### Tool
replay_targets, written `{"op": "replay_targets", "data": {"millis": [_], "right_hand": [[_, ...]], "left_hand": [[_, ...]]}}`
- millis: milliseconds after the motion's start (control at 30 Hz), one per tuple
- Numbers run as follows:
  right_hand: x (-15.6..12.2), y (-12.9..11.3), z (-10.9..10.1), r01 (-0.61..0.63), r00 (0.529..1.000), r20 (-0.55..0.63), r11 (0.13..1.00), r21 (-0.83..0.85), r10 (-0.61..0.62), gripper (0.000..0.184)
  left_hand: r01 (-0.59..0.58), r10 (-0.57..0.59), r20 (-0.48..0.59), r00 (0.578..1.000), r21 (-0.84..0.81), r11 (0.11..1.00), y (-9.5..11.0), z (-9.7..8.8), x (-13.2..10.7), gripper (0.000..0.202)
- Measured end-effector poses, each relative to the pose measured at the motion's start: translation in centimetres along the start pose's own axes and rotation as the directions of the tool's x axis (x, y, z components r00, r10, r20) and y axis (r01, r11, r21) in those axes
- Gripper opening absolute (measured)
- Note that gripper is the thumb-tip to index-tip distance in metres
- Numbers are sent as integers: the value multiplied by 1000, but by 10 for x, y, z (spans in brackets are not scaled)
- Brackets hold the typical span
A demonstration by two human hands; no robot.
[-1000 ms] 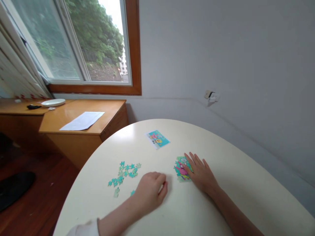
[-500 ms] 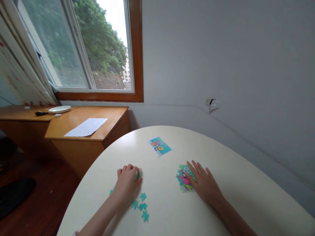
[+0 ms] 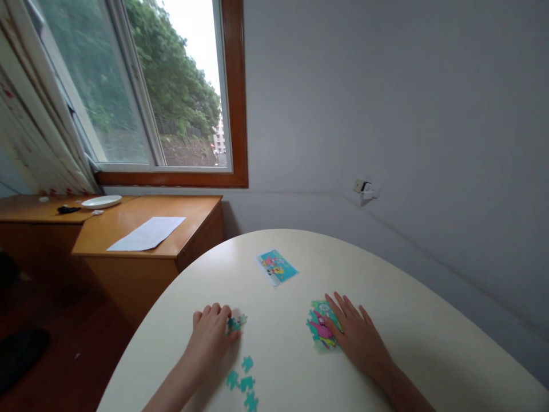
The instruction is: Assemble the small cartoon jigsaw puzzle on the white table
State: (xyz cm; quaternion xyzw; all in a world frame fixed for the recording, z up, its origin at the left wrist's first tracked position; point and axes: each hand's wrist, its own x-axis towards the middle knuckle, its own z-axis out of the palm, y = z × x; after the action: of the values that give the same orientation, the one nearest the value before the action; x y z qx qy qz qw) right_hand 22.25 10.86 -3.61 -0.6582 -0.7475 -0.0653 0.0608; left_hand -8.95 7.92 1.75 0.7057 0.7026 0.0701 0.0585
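My left hand [image 3: 211,333] is low over the left of the table, fingers curled, with a few teal jigsaw pieces [image 3: 234,325] between its index finger and thumb. Its palm hides part of what lies beneath. Several loose teal jigsaw pieces [image 3: 247,384] are on the table just nearer to me. My right hand [image 3: 355,326] lies flat, fingers spread, across the right side of a partly joined jigsaw puzzle [image 3: 322,332] with a pink cartoon figure. A small printed picture card [image 3: 277,267] with similar cartoon figures lies farther back, between the hands.
The round white table [image 3: 283,366] stands near a grey wall. To the left is a wooden desk [image 3: 199,214] with a sheet of paper [image 3: 148,233] and a white plate [image 3: 102,202]. A plugged-in socket [image 3: 365,188] sits on the wall.
My left hand has shifted slightly left, showing more of the pieces by its thumb. My right hand keeps its place on the puzzle. The whole view has tilted up a little.
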Motion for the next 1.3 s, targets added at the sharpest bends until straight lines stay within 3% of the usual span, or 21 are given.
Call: {"op": "replay_targets", "data": {"millis": [467, 800, 933, 1167, 1300], "right_hand": [[0, 1, 2, 8, 1000, -17, 1000, 15, -8, 54], [0, 1, 8, 10, 997, -80, 1000, 24, -8, 53], [0, -1, 2, -6, 1000, -31, 1000, -19, 5, 52], [-2, -4, -7, 3, 999, 36, 999, -35, -2, 54], [-2, -3, -6, -9, 999, 49, 999, -32, 10, 55]], "left_hand": [[-25, 32, 75, 997, -100, 995, 4, -1, -2, 23], [-42, 51, 40, 998, -207, 977, 6, 0, -3, 22], [-47, 63, 48, 997, -280, 959, 6, 0, -2, 23], [-43, 39, -19, 999, -452, 891, 5, 4, -2, 17], [-17, -32, -65, 997, -648, 762, 7, 2, 0, 10]]}}
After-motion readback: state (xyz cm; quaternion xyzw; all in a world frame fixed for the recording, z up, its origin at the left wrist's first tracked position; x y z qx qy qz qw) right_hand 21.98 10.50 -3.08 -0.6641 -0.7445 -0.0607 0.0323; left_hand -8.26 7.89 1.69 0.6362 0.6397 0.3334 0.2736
